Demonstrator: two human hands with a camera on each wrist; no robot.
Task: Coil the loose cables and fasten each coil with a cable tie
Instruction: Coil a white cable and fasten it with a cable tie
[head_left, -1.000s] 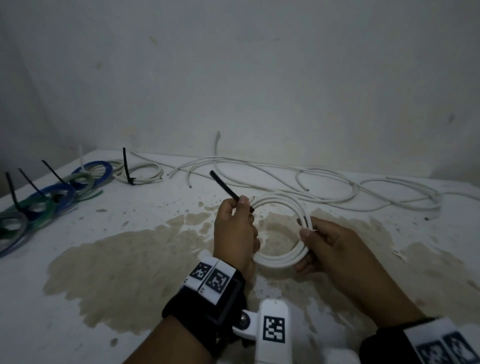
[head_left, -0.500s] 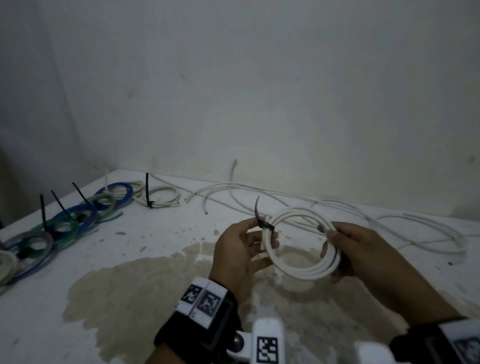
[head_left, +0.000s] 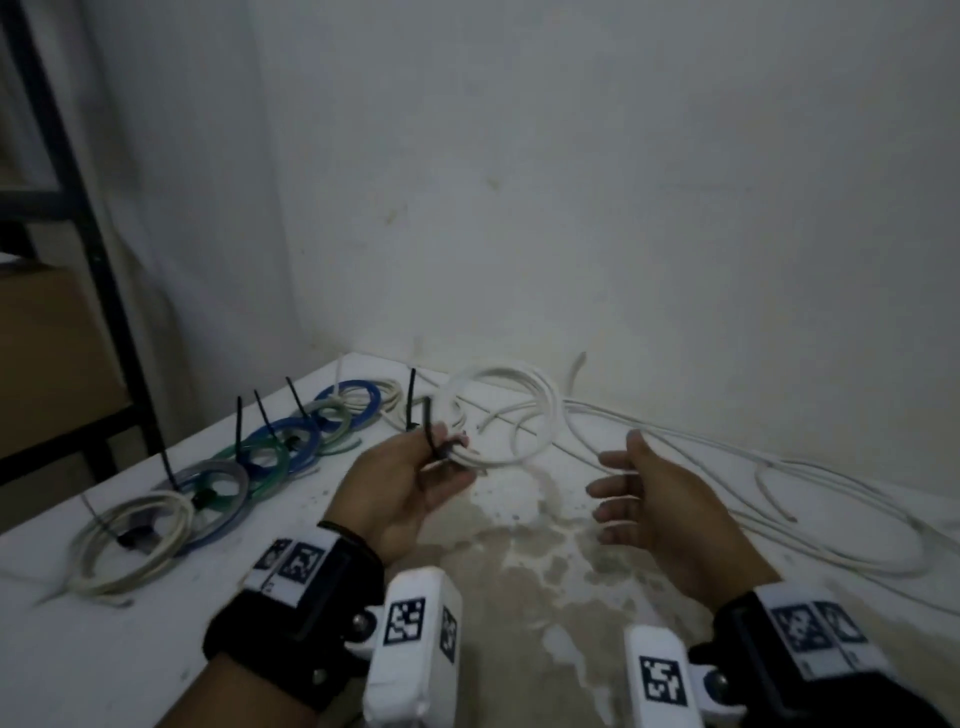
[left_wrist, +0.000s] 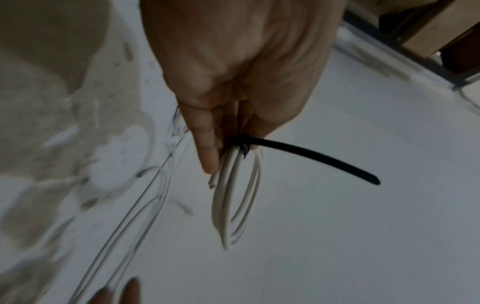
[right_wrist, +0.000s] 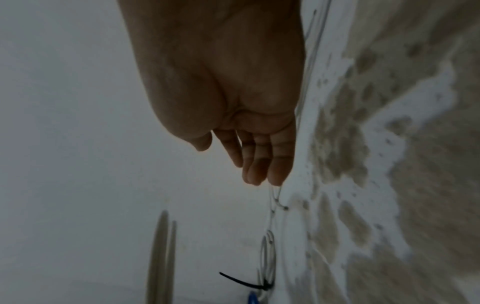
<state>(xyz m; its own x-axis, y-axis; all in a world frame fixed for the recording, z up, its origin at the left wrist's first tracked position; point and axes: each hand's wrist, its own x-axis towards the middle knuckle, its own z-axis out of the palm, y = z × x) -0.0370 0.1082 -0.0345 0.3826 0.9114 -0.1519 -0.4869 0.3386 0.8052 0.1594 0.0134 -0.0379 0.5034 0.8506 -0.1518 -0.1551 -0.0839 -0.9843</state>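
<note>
The white cable coil (head_left: 506, 415) is held up above the middle of the white table (head_left: 130, 649), bound by a black cable tie (head_left: 434, 436) whose loose tail sticks upward. The left hand (head_left: 410, 488) pinches the coil at the tie, thumb and fingers curled round the bundled strands; the left wrist view shows the coil (left_wrist: 236, 197) hanging from the fingers (left_wrist: 207, 144) with the tie's tail (left_wrist: 311, 156) jutting sideways. The right hand (head_left: 654, 499) hovers to the right of the coil, apart from it, fingers loosely spread and holding nothing. Far right, loose white cables (head_left: 779, 467) trail along the wall. On the left side a row of tied coils (head_left: 249, 467), white, grey, green and blue, lies overlapping, their black ties standing up. A brown stain (head_left: 545, 571) marks the near table
</note>
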